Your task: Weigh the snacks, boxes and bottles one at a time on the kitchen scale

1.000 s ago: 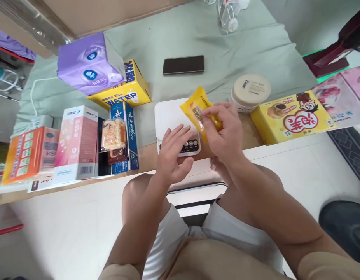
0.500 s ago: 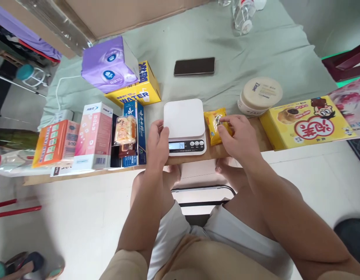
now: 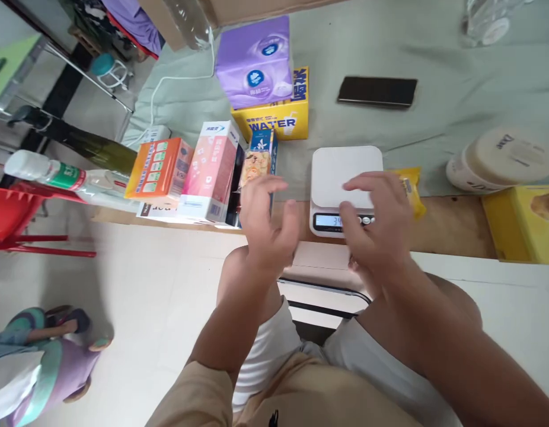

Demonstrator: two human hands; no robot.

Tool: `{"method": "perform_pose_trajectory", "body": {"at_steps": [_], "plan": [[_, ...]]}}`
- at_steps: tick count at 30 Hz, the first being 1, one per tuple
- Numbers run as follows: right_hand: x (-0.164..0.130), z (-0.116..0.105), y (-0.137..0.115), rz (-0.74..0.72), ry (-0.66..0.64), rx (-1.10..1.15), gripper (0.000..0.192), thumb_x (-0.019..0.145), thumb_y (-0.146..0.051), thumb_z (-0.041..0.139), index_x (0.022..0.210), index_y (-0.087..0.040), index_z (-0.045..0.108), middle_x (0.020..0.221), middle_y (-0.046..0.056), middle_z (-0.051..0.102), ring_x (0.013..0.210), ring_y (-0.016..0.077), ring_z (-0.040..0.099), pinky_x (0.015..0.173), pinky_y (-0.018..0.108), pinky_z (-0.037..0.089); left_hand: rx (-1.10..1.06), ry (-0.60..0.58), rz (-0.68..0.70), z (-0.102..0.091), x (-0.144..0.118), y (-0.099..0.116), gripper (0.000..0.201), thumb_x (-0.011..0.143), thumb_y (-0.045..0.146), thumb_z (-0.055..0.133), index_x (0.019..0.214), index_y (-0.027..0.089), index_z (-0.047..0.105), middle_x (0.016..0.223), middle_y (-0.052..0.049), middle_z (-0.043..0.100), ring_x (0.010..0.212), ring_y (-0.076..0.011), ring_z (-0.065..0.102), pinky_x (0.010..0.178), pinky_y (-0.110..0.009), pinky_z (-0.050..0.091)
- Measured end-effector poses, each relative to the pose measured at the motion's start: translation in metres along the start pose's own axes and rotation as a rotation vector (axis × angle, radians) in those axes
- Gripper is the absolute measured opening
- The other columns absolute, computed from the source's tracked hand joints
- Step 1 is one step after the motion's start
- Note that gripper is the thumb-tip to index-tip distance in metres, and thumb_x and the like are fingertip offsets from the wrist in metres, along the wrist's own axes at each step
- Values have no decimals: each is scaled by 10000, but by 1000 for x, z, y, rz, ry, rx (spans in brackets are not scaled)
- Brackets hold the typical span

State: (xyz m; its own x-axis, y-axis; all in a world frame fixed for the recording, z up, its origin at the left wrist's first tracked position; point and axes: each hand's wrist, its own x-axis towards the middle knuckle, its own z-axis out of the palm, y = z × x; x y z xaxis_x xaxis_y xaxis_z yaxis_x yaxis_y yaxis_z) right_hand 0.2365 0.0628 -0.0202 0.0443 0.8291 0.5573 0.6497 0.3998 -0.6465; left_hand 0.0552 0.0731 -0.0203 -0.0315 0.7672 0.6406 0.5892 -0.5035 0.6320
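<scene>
**Empty hands over the scale, yellow packet set aside**

From the head camera we see both our hands lifted and holding nothing. Our left hand (image 3: 268, 222) hovers with fingers spread in front of the small blue carton (image 3: 262, 155), and our right hand (image 3: 379, 222) hangs with fingers loosely apart over the front edge of the white digital kitchen scale (image 3: 345, 178), partly covering its lit display. The platform is bare, so nothing is being weighed; the display seems to read 34, though our fingers hide part of it. The yellow plastic snack packet (image 3: 410, 187) lies flat on the wooden table (image 3: 447, 228) just right of the scale, touching or nearly so.

Boxes stand in a row along the table edge with faces turned towards us, likely for easy reach. We read "WATER" on the yellow cardboard box (image 3: 281, 115) and "Dove" on the round cream-lidded jar (image 3: 501, 157). A black phone (image 3: 376, 92) lies face down on the green cloth (image 3: 456, 77).
</scene>
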Motion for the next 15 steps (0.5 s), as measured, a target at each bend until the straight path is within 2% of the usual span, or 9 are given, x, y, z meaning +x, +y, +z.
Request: {"method": "perform_pose_trajectory", "body": {"at_steps": [3, 5, 7, 9, 12, 15], "plan": [[3, 39, -22, -2, -195, 163, 355, 885, -245, 519, 1214, -213, 650, 1274, 129, 704, 1218, 264, 667, 1061, 483, 567, 60, 17, -131, -11, 0, -13, 323, 995, 411, 494, 1235, 214, 584, 1367, -160, 585, 1379, -283, 545, 1188, -499, 459], [5, 60, -31, 55, -328, 214, 492, 879, -266, 514, 1356, -191, 609, 1450, 147, 635, 1393, 269, 588, 1159, 493, 529, 69, -25, -231, -14, -1, -20, 444, 1006, 454, 465, 1359, 194, 534, 1501, -182, 509, 1501, -302, 432, 1273, -523, 361], [7, 74, -36, 107, -422, 236, 587, 884, -296, 508, 1460, -189, 548, 1548, 141, 571, 1501, 276, 501, 1210, 518, 493, 71, -43, -301, -16, -1, -22, 498, 1015, 478, 430, 1415, 190, 504, 1534, -182, 491, 1554, -314, 357, 1313, -535, 289], [9, 82, -38, 139, -468, 247, 622, 894, -316, 501, 1507, -210, 511, 1586, 119, 543, 1536, 279, 463, 1222, 536, 480, 62, -49, -340, -17, 0, -21, 506, 1017, 489, 415, 1427, 205, 496, 1530, -171, 499, 1572, -318, 328, 1322, -540, 273], [12, 87, -40, 137, -495, 275, 616, 921, -354, 480, 1524, -229, 494, 1595, 97, 538, 1509, 269, 495, 1211, 519, 492, 45, -65, -374, -19, 2, -18, 496, 1018, 499, 425, 1424, 226, 503, 1530, -159, 507, 1560, -323, 353, 1310, -554, 301], [16, 86, -43, 137, -553, 317, 620, 936, -380, 489, 1536, -226, 484, 1588, 93, 547, 1452, 258, 549, 1184, 488, 516, 35, -34, -335, -20, 2, -14, 474, 1031, 520, 422, 1386, 231, 543, 1491, -162, 545, 1508, -318, 433, 1284, -565, 357]]}}
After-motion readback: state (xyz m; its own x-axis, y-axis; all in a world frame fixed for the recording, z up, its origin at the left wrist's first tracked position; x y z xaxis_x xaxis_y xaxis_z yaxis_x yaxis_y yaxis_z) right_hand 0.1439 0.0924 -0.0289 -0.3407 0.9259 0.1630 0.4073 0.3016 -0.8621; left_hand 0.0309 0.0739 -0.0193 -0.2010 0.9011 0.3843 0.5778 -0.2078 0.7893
